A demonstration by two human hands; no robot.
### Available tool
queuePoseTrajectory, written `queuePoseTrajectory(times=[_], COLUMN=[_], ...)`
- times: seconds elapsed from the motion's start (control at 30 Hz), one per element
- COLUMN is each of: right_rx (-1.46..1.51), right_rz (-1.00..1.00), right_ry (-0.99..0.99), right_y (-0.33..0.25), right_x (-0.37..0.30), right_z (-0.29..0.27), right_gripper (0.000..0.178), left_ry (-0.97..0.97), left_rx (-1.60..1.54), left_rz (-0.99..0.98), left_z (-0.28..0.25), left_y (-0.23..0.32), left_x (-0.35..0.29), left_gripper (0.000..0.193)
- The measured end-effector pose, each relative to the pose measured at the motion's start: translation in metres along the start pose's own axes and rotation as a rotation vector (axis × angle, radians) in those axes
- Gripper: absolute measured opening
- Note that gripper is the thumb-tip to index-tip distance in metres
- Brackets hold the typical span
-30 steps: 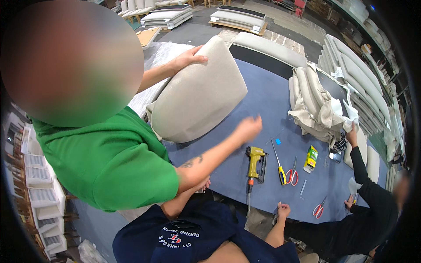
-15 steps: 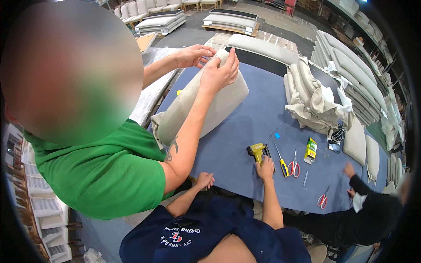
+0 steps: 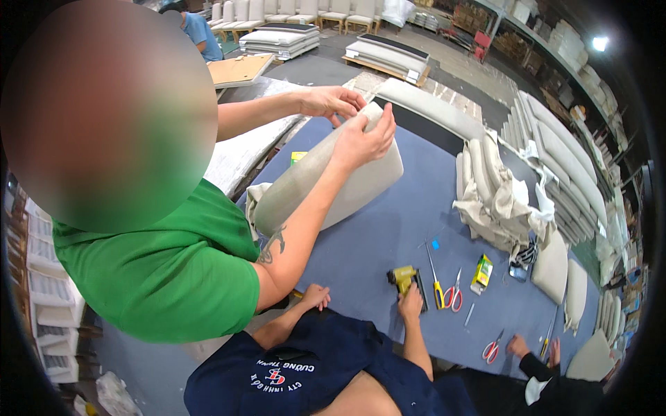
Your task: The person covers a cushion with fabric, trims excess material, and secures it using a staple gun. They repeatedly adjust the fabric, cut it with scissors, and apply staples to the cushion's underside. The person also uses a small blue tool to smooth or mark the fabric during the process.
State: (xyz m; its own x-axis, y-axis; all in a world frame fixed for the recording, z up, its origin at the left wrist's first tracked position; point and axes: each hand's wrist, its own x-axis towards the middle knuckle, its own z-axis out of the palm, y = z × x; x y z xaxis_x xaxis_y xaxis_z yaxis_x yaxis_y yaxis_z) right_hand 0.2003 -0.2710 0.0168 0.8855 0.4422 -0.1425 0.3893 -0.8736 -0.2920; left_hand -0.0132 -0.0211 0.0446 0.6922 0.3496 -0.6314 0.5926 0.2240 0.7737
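At the table's near edge, my left hand rests with nothing in it, its fingers loosely out. My right hand grips a yellow and black staple gun lying on the blue-grey table. Just right of it are a yellow-handled screwdriver, red-handled scissors and a small yellow-green box. To my left, a co-worker in a green shirt pinches the fabric at the top of a beige upholstered cushion with both hands. The cushion stands tilted on the table.
Bundled beige covers lie at the far right of the table. A second pair of scissors is near a black-sleeved person's hand. Stacked padded panels stand beyond. A small blue piece lies mid-table.
The whole view has shifted, bringing a blue-shirted person into sight at the far left. The black-sleeved person's raised hand has come down to the table. My right hand stays on the staple gun.
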Motion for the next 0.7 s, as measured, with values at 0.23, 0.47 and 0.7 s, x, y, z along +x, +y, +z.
queuePoseTrajectory(times=[0.23,0.47,0.7], right_rx=[0.046,0.171,0.214], right_rz=[0.119,0.186,0.180], right_ry=[0.030,0.063,-0.064], right_y=[0.055,0.069,0.075], right_x=[-0.064,-0.074,-0.053], right_z=[-0.012,-0.016,-0.022], right_gripper=[0.055,0.050,0.050], left_ry=[-0.040,-0.115,-0.118], left_rx=[0.028,0.061,0.049], left_rz=[-0.040,-0.120,-0.114], left_z=[-0.003,-0.011,-0.016], left_y=[0.001,-0.016,-0.026], left_x=[0.012,0.030,0.036], left_gripper=[0.045,0.047,0.047])
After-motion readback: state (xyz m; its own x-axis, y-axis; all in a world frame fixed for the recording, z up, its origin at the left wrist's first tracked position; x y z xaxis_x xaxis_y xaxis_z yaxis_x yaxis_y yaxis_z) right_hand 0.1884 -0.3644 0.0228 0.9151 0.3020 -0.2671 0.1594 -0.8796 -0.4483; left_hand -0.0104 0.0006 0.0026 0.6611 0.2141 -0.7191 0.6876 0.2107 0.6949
